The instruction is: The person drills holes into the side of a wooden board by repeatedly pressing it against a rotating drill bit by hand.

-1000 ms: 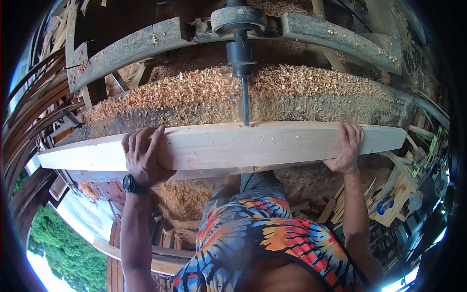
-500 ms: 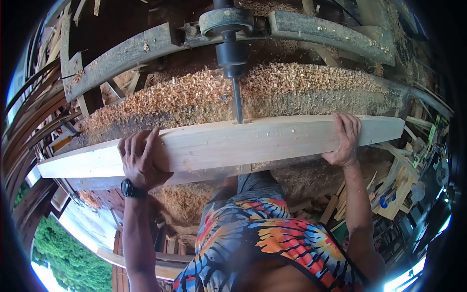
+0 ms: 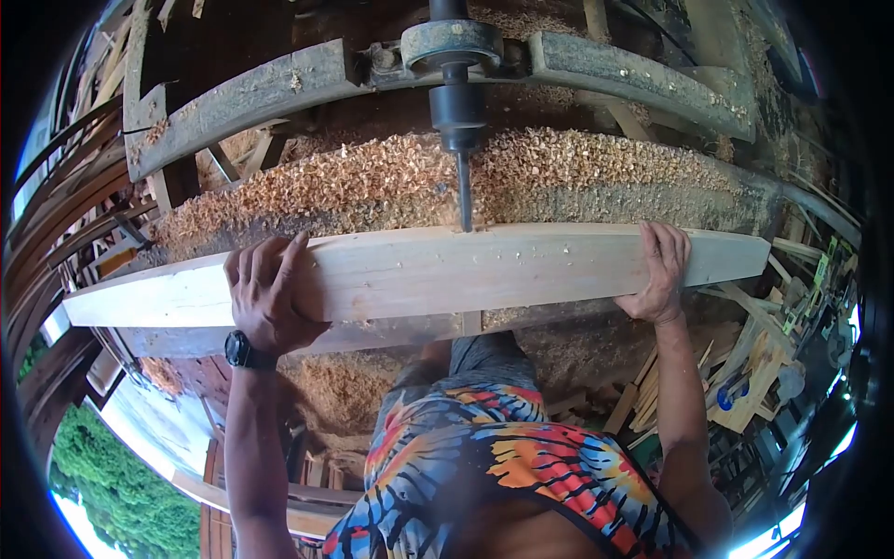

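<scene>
A long pale timber board (image 3: 466,275) lies across the machine table, on its broad side. My left hand (image 3: 270,293), with a watch on the wrist, is closed over the board's left part, fingers over the far edge. Farther right, my right hand (image 3: 663,275) grips the board, its fingertips on the far edge and thumb at the near side. Between the hands a drill bit (image 3: 465,191) hangs from a dark chuck (image 3: 457,116). Its tip meets the board's far edge, where I cannot see how deep it sits.
Wood chips (image 3: 596,163) are heaped along the table behind the board. A worn wooden fence (image 3: 251,98) runs beyond them. Scrap wood (image 3: 759,373) and a blue-handled clamp (image 3: 726,396) lie at the right. Sawdust (image 3: 340,396) covers the ground beside my legs.
Relative to the drill bit, the board has slid a little to the left, with both hands still gripping it. The view has shifted slightly too.
</scene>
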`<state>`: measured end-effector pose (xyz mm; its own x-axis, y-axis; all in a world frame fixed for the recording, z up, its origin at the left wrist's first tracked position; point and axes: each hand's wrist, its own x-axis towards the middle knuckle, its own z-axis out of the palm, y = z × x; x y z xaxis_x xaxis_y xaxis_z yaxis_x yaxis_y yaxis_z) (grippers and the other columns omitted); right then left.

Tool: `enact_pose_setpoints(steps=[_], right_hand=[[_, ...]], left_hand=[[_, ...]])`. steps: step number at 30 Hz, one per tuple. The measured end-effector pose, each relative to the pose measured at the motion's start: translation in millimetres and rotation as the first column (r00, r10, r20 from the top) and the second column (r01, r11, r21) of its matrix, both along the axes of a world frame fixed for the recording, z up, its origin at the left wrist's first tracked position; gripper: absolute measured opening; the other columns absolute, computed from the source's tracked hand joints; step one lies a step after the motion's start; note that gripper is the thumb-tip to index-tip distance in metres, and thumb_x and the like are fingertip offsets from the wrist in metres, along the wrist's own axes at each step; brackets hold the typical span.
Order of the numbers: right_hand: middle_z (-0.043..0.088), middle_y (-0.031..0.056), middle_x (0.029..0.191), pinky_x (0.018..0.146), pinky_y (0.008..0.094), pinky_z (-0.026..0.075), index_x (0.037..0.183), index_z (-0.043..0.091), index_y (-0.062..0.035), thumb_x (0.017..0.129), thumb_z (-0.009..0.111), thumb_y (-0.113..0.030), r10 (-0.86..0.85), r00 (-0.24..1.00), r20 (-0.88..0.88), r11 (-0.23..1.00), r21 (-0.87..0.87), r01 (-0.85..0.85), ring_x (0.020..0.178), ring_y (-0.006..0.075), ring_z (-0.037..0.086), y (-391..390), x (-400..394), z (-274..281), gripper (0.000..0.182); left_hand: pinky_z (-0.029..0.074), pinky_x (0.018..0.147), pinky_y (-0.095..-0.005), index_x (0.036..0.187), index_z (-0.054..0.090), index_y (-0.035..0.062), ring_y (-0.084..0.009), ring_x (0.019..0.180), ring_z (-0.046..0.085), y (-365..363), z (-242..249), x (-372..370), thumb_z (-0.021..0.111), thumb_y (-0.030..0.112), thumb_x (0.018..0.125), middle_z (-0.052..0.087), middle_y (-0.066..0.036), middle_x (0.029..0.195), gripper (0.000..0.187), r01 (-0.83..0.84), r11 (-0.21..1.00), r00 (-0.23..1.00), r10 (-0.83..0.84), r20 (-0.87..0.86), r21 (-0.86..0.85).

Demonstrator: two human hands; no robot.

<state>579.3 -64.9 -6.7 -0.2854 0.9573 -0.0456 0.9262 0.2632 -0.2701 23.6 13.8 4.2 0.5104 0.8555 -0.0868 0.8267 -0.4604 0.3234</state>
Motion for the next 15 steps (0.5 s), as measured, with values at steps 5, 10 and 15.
enact_pose_setpoints(steps=[5, 10, 15], right_hand=[[0.057, 0.0196, 0.135, 0.112, 0.0591, 0.035, 0.148, 0.052, -0.0008, 0.053, 0.084, -0.037, 0.020, 1.000, 0.017, 1.000, 0.013, -0.020, 0.124, 0.0407, 0.055, 5, 0, 0, 0.106], [0.058, 0.0205, 0.134, 0.112, 0.0597, 0.035, 0.148, 0.052, 0.0002, 0.054, 0.084, -0.039, 0.037, 0.999, 0.028, 0.999, 0.034, -0.038, 0.124, 0.0410, 0.055, 10, 1, -1, 0.107], [0.056, 0.0240, 0.134, 0.113, 0.0590, 0.035, 0.147, 0.051, 0.0046, 0.055, 0.082, -0.043, 0.064, 0.995, 0.070, 0.998, 0.019, -0.066, 0.124, 0.0448, 0.054, 15, 2, -2, 0.109]], left_hand=[[0.037, 0.107, -0.0561, 0.148, 0.056, 0.0122, -0.0350, 0.120, 0.060, 5, 1, 0, 0.092, 0.027, 0.039, 0.062, -0.014, 0.129, 0.116, 0.003, 1.000, 1.000, -0.003, 0.011, 0.002], [0.041, 0.103, -0.0553, 0.145, 0.060, 0.0134, -0.0358, 0.114, 0.061, 11, 3, 2, 0.086, 0.025, 0.053, 0.063, -0.013, 0.123, 0.097, 0.001, 1.000, 0.999, -0.002, 0.040, 0.027], [0.042, 0.102, -0.0549, 0.146, 0.060, 0.0135, -0.0356, 0.114, 0.061, 15, 2, 1, 0.087, 0.027, 0.052, 0.063, -0.013, 0.123, 0.099, 0.007, 1.000, 0.998, -0.009, 0.068, 0.028]])
